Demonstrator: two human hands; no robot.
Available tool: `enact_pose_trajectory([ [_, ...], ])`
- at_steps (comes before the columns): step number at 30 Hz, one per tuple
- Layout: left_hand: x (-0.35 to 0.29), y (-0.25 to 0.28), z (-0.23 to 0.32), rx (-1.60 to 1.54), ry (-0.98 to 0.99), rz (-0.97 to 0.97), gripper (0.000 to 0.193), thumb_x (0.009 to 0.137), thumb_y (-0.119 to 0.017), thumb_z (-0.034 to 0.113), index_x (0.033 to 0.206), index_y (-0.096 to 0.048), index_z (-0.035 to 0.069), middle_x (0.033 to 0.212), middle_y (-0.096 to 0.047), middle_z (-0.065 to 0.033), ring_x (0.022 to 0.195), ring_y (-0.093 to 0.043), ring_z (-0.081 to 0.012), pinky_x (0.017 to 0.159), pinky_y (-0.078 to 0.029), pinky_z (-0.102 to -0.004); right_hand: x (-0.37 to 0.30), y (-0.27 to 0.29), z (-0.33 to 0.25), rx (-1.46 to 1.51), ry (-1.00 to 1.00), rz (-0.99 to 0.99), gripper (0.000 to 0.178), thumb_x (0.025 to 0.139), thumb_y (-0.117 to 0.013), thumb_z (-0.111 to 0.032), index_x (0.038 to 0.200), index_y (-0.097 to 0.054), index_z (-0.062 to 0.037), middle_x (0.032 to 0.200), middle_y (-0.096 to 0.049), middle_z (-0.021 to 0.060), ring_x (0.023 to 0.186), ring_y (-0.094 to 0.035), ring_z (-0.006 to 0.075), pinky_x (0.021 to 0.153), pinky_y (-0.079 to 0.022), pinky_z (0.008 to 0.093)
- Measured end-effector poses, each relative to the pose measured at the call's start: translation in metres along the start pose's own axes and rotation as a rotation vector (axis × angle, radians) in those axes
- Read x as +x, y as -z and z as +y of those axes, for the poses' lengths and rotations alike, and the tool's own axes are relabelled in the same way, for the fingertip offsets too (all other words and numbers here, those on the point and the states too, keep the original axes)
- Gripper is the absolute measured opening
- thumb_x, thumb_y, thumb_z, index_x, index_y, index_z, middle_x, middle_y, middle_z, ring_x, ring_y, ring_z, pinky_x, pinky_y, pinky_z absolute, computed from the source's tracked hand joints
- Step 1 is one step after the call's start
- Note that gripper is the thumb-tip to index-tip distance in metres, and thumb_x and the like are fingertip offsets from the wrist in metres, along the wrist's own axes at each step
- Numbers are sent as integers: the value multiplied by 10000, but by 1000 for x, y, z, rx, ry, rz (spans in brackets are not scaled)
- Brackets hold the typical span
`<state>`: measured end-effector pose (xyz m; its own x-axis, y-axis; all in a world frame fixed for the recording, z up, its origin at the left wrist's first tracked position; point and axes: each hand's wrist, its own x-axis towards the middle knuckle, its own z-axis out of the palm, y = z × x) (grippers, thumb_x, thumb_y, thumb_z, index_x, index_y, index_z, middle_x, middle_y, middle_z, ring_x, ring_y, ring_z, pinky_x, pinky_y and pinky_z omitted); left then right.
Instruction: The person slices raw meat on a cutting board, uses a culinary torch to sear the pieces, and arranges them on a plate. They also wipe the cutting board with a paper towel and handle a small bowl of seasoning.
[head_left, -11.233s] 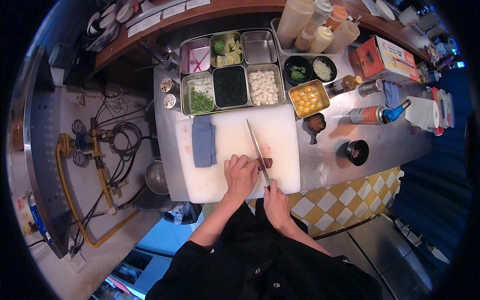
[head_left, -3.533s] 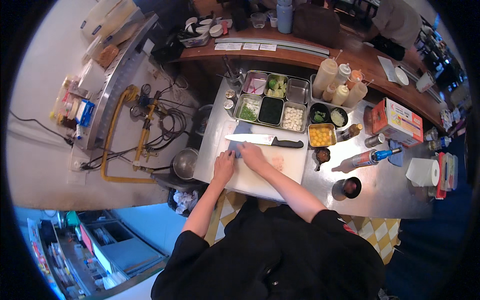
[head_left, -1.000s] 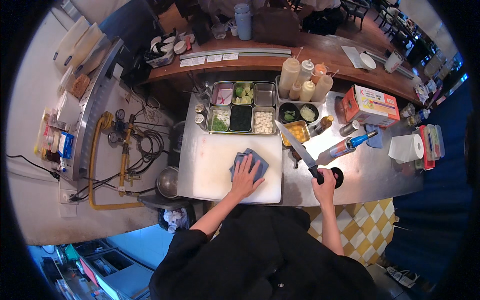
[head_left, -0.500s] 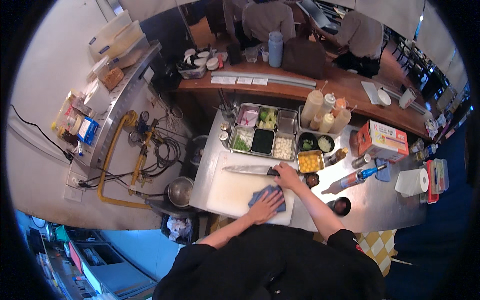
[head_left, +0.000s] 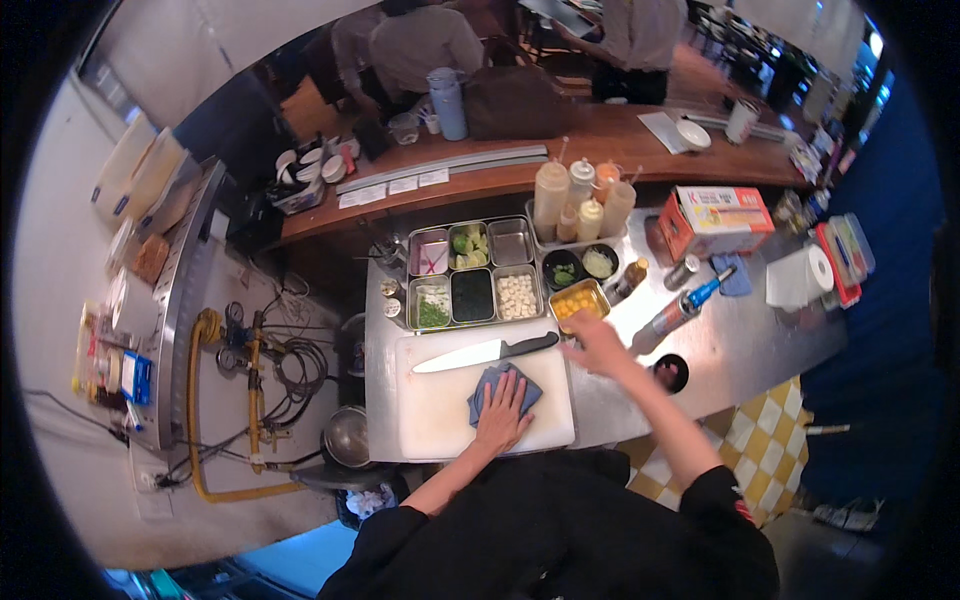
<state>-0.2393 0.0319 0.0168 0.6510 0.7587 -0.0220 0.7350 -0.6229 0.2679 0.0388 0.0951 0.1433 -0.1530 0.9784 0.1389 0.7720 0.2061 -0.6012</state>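
Note:
A blue folded cloth [head_left: 478,408] lies on the white cutting board [head_left: 425,425], and my left hand [head_left: 502,405] rests flat on it with fingers spread. Beyond the cloth, a chef's knife [head_left: 470,355] with a black handle lies across the board, its tip to the left, untouched by either hand. My right hand [head_left: 600,346] hovers past the board's right edge, just in front of a small metal tray of egg yolks [head_left: 580,302]. Its fingers are blurred, and whatever sits directly beneath them is hidden.
Behind the board stands a metal holder of square pans [head_left: 472,295] with cut vegetables and white cubes. Squeeze bottles [head_left: 550,203], small black bowls [head_left: 598,263], a blue-topped torch [head_left: 680,312], a dark cup [head_left: 670,373], an orange box [head_left: 715,222] and a paper roll [head_left: 800,278] stand rightward.
My right hand has let go of the knife handle and moved right toward the yolk tray. The knife stays on the board. My left hand remains on the cloth; the view has shifted.

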Motion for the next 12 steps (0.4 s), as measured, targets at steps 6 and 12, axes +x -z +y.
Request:
enact_pose_trajectory([
  [6,-5,79,-15,-117,-341,-89,725,1008,-623,429,1588,-404,53,1668,-304,-252,1563,-276,-405,1232,-256,-612,-103,178,-27,-98,-233,452,368,848,-786,-59,1204,-704,-17,1066,-709,141,912,-704,262,825,-572,363],
  [12,75,399,73,-374,-1134,302,569,913,-735,328,1388,-583,54,1322,-622,-130,1233,-601,-262,1104,-443,-463,-214,187,-20,-195,-635,539,370,886,-773,-90,1242,-696,-22,1166,-718,165,1032,-716,301,920,-567,374],
])
